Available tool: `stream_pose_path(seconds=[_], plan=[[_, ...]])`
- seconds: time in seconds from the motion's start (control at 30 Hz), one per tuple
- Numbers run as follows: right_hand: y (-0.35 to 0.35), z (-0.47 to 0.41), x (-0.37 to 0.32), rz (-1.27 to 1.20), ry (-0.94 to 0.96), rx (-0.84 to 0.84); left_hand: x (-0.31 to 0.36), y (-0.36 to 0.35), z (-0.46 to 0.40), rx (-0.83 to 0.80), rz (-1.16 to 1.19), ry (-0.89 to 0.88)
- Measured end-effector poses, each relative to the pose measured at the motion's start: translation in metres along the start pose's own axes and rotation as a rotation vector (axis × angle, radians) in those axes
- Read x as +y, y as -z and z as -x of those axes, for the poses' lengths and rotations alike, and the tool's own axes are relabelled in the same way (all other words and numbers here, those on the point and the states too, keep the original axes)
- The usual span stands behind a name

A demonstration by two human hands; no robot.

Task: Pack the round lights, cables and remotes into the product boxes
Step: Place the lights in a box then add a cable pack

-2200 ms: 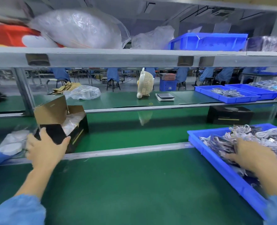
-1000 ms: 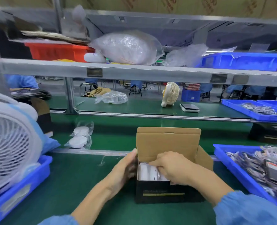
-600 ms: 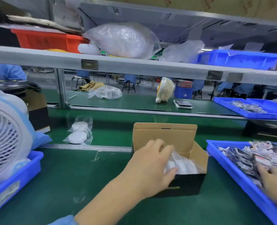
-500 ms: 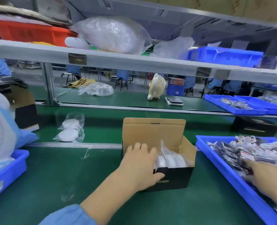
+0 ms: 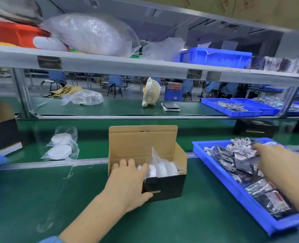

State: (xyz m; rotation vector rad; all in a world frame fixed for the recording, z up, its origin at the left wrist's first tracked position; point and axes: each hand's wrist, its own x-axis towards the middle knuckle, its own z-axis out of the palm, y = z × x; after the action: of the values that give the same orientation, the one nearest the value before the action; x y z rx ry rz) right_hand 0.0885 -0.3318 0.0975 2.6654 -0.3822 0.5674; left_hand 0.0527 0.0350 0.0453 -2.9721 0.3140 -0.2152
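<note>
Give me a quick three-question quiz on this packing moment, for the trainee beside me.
1. True or false: the product box has its lid flap standing open.
2. Where is the right hand? A) in the blue tray of bagged accessories B) on the small fan C) inside the box
3. Fill in: the left hand holds the box at its ____ end.

Key: 1 true. 2 A. 3 left, with fingers over the rim beside the bagged round lights.
</note>
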Motion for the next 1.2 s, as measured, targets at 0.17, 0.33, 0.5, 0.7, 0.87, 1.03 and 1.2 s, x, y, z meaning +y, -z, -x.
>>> stream_pose_path(seconds=[0.17,0.33,0.5,0.7,0.87,1.03,1.2], plan=[[0.051,-0.006,-0.018,-0.769,0.064,0.377,-0.001,-0.003,0.002,0.036,-0.006,-0.003],[0.098,0.018,-0.146,-1.03,0.655,0.302,0.003,-0.004,0.005,0.037,-0.017,0.0],[0.08,0.028,-0.212,-0.215,0.745,-0.081,0.006,0.0,0.007,0.012,-0.09,0.065],[0.076,0.03,-0.195,-0.239,0.91,-0.177,0.022,0.013,0.015,-0.003,-0.15,0.17],[0.073,-0.003,-0.14,-0.814,0.905,0.253,0.036,0.014,0.027,0.027,-0.067,0.179],[-0.025,-0.082,-0.02,-0.528,-0.001,0.008,0.03,0.01,0.023,0.092,0.037,0.091],[-0.087,-0.081,0.004,-0.075,0.16,-0.249,0.032,0.005,0.018,0.094,-0.03,0.046]])
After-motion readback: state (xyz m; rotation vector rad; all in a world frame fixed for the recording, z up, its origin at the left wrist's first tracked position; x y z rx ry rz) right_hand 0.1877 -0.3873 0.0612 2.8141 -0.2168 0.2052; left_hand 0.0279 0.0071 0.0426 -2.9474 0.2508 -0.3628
